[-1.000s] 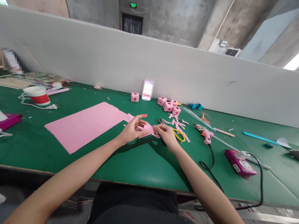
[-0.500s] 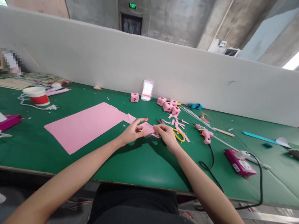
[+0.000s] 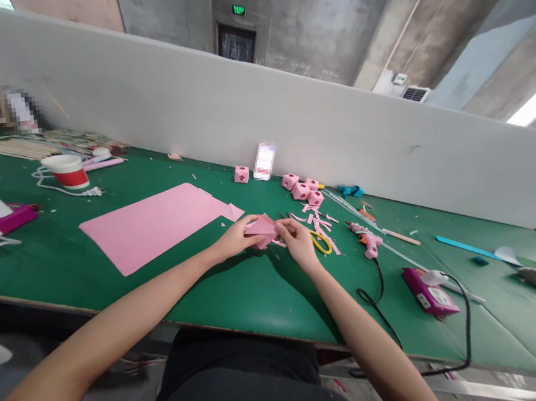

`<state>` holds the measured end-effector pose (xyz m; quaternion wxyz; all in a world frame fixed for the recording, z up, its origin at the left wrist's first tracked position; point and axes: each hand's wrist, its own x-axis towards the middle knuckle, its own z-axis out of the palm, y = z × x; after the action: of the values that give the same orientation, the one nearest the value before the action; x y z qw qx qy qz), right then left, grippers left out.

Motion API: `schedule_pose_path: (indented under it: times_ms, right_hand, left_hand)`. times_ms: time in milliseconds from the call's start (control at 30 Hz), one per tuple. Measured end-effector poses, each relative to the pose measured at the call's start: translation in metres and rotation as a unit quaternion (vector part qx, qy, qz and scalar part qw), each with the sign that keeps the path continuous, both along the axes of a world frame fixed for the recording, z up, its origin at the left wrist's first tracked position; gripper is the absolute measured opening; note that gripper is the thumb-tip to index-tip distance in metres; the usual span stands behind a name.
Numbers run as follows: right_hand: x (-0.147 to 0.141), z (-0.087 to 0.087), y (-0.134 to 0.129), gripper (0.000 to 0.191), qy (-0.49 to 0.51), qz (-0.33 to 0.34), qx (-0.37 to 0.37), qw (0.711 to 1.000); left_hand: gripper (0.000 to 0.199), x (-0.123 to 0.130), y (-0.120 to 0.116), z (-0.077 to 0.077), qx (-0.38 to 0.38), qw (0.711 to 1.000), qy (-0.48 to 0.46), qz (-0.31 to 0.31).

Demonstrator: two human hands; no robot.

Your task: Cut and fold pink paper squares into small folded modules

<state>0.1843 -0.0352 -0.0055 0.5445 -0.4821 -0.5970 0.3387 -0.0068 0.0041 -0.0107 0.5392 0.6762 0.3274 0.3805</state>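
The folded pink paper point(image 3: 262, 225) has tipped more upright since a moment ago, and the left hand's point(image 3: 234, 239) raised finger has come down. That hand grips one end, the right hand point(image 3: 297, 241) pinches the other, above the green bench point(image 3: 255, 310), inward from its near edge. Toward the far edge, leftward, stands a paper cup point(image 3: 71, 174); I can't make out its contents.

The left fingers point(image 3: 251, 219) are partly hidden behind the folded pink paper point(image 3: 263, 224), whose right corner the right fingers point(image 3: 290, 225) cover. The right hand point(image 3: 303, 246) hides the middle of yellow-handled scissors point(image 3: 321, 243). An upright bright screen point(image 3: 264, 161) is blurred into blocks. A purple power strip point(image 3: 5, 223) runs off the left edge. Faint wall writing point(image 3: 299, 68) is illegible.
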Motion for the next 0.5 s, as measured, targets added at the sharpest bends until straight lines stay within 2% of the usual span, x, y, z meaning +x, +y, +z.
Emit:
schedule_pose_path:
  times_ms: [133, 300, 500]
  right_hand:
    - [-0.0015, 0.0014, -0.0034, 0.031, -0.039, 0.010, 0.021, 0.999]
    - [-0.0002, 0.0031, -0.0065, 0.022, -0.094, -0.011, 0.058, 0.994]
    - [-0.0015, 0.0036, -0.0092, 0.028, -0.191, -0.029, 0.092, 0.977]
  left_hand:
    - [0.069, -0.0013, 0.0011, 0.0004, 0.015, 1.000, -0.008, 0.000]
    - [0.081, -0.0023, -0.0016, 0.0058, -0.025, 0.997, -0.067, -0.029]
    - [0.078, -0.0025, 0.0011, 0.0030, -0.033, 0.996, -0.078, -0.014]
